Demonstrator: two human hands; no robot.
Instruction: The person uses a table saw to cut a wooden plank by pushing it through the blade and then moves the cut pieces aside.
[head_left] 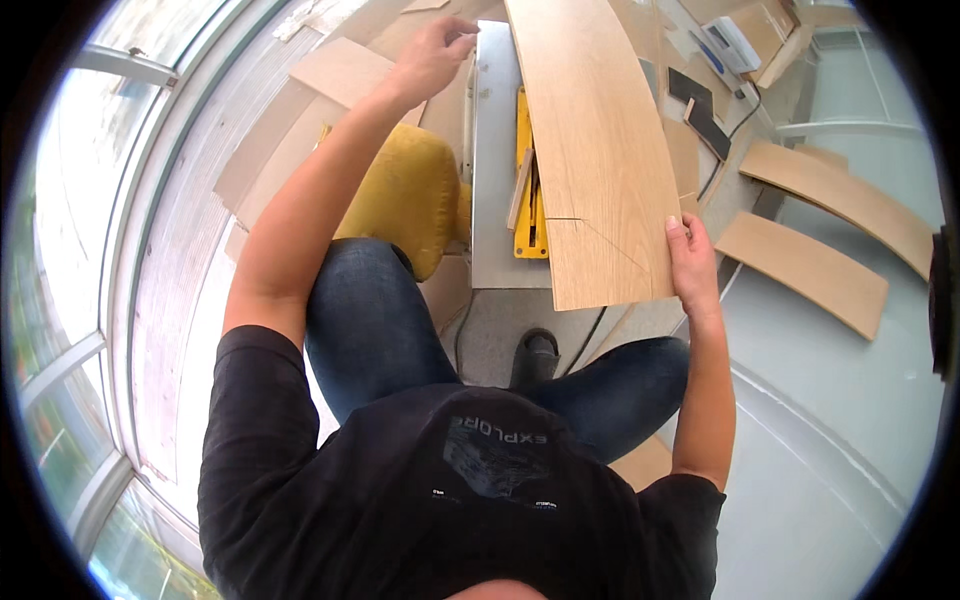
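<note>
Holding the wooden plank by its right edge, close to its near end, the right hand is positioned toward 3 o'clock from the centre of the view, its grip narrow on the wood and its thumb laid on the upper face. The left hand is at 12 o'clock, fingers bent, fingertips at the far left corner of the metal counter; whether this grip is closed, or in contact with the corner, cannot be told. The plank is at 1 o'clock, over the right part of the counter, and its near end shows past the counter's near edge; whether it rests flat on the metal cannot be told. A short dark line runs inward from the plank's left edge near that end, and a thin line slants from it toward 4 o'clock. Beside the plank, a yellow plate is set in the counter, with a narrow wood strip lying over its left side. A yellow cushion is at 11 o'clock, between the left forearm and the counter. Flat tan sheets lie between 10 and 11 o'clock. A curved-looking board lies between 2 and 3 o'clock, with a shorter board at 3 o'clock. A black piece is at 2 o'clock; a white box is farther out, between 1 and 2 o'clock.
</note>
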